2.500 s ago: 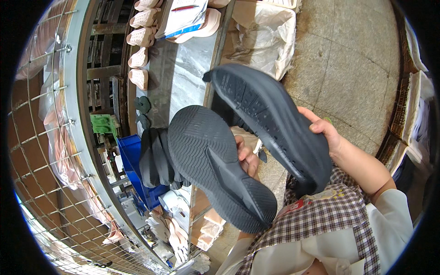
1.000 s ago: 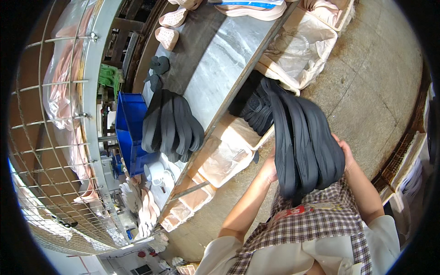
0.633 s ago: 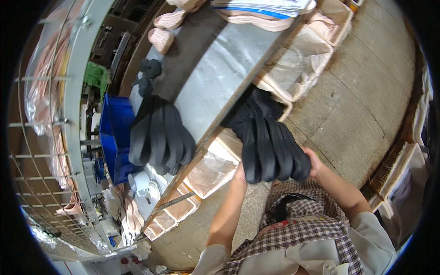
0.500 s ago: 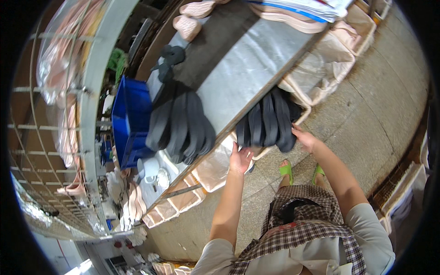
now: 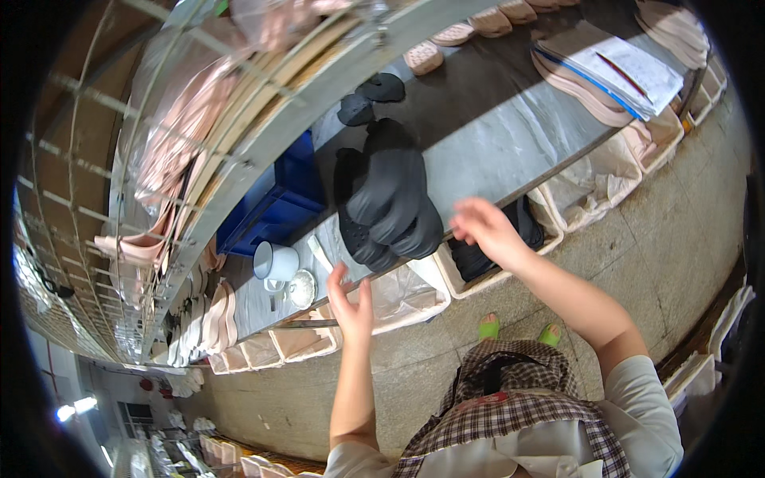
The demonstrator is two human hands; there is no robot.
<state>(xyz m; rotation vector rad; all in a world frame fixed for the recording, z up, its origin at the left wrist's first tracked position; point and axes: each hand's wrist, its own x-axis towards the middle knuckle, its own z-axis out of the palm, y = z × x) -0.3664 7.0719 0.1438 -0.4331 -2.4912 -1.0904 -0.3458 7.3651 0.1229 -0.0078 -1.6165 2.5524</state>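
Both your hands look empty. Left hand point(image 5: 353, 311) is at the table's near edge, thumb and fingers spread, left of and nearer than the stack of black soles point(image 5: 388, 195). Right hand point(image 5: 488, 229) has fingers parted and slightly bent, just right of that stack; contact can't be told. Stack sits on the grey table point(image 5: 510, 135), soles leaning on one another. More black soles point(image 5: 526, 223) lie in a lined bin point(image 5: 553, 221) under the near edge, partly hidden by your right forearm. Left on table: white cup point(image 5: 276, 260), blue bin point(image 5: 275, 195) behind it. Small black pieces point(image 5: 382, 88) beyond the stack; papers point(image 5: 629, 64) with a pen far right, over pink soles point(image 5: 570, 88).
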